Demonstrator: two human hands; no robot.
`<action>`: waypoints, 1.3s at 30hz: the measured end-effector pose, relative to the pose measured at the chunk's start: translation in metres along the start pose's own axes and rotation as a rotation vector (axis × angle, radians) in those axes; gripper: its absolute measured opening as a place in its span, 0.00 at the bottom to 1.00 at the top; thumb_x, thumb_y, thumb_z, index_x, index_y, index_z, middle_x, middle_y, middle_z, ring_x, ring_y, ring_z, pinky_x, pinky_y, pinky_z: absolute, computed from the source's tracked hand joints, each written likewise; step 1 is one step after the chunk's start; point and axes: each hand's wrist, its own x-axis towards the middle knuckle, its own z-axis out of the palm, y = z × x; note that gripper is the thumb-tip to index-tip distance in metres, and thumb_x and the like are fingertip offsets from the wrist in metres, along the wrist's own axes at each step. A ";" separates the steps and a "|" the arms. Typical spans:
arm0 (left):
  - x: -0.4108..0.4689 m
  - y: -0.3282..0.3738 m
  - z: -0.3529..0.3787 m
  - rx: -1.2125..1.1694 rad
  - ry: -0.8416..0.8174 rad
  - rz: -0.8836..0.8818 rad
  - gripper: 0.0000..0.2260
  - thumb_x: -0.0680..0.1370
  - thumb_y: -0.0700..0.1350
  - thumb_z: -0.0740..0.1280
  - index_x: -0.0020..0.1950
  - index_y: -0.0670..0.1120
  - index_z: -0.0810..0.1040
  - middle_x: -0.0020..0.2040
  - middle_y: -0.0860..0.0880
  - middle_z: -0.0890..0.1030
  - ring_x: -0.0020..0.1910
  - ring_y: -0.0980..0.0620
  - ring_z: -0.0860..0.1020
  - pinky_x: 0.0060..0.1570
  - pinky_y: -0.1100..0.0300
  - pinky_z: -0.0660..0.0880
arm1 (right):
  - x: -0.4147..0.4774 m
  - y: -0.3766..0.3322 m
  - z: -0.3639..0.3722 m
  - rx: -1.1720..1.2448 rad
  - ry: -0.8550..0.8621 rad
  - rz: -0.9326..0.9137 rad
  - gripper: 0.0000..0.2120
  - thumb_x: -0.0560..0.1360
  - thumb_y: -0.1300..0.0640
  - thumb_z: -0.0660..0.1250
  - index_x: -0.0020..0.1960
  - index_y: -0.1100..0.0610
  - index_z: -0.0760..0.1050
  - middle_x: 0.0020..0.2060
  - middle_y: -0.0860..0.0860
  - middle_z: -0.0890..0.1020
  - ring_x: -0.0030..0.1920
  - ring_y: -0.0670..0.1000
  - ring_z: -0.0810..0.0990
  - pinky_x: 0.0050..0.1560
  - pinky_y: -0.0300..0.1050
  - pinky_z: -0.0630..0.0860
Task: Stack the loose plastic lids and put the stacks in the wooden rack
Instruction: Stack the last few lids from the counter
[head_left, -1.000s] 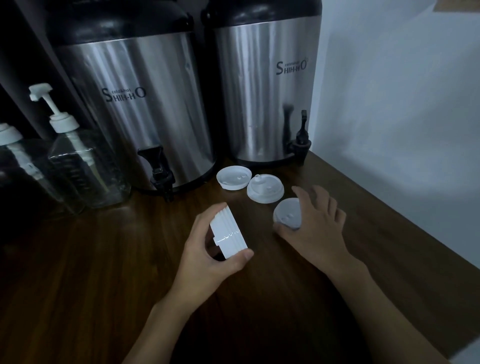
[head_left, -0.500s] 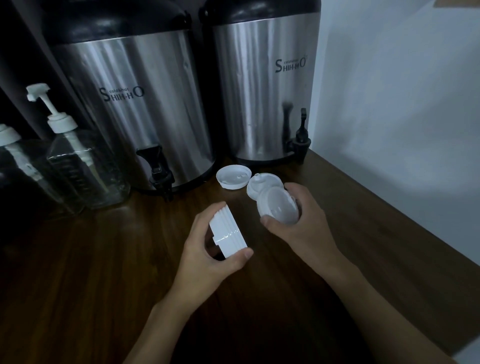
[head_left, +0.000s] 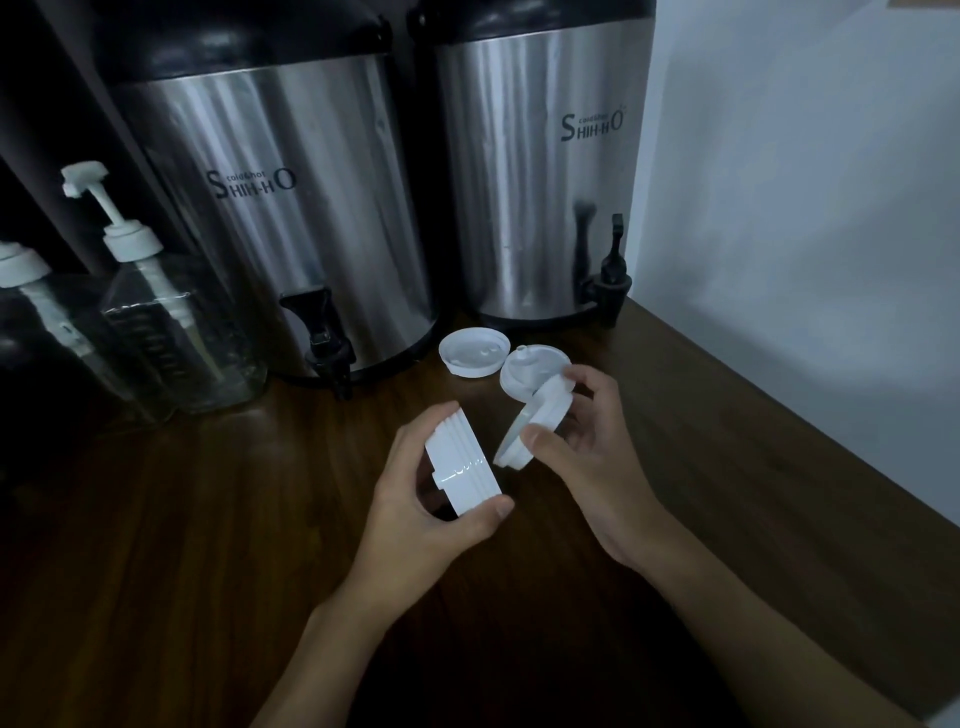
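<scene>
Dark wooden counter (head_left: 208, 519) lies under both hands. The left hand (head_left: 426, 509) curls its fingers round a stack of lids (head_left: 465, 470) held on edge. The right hand (head_left: 597, 457) pinches a single lid (head_left: 535, 421) just beside the stack. Farther off lie an upturned lid (head_left: 472, 353) and a spouted lid (head_left: 527, 369), not yet stacked. No rack is in view, so racking likely remains.

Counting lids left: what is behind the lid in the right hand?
A domed lid lies on the counter behind it, its near edge covered by the held lid. Beside that lies an upturned lid.
</scene>
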 end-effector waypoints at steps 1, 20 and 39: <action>0.000 0.000 0.000 0.004 0.001 0.001 0.35 0.65 0.58 0.78 0.69 0.70 0.67 0.67 0.62 0.71 0.67 0.64 0.69 0.57 0.75 0.71 | 0.000 0.000 0.001 0.029 -0.020 0.003 0.32 0.68 0.57 0.74 0.67 0.40 0.67 0.62 0.48 0.77 0.60 0.45 0.80 0.55 0.41 0.80; 0.002 0.004 0.000 -0.083 0.057 0.045 0.34 0.68 0.51 0.78 0.70 0.56 0.68 0.62 0.63 0.74 0.65 0.59 0.73 0.56 0.70 0.74 | -0.005 0.000 0.011 -0.120 -0.244 0.155 0.26 0.65 0.38 0.72 0.58 0.50 0.82 0.68 0.45 0.76 0.69 0.47 0.75 0.69 0.54 0.74; -0.001 0.002 0.001 -0.039 0.036 0.037 0.36 0.66 0.54 0.78 0.72 0.54 0.69 0.66 0.56 0.73 0.67 0.52 0.72 0.58 0.66 0.75 | -0.004 -0.002 0.006 -0.121 -0.413 0.137 0.21 0.77 0.46 0.68 0.65 0.57 0.80 0.67 0.48 0.79 0.67 0.46 0.77 0.61 0.45 0.79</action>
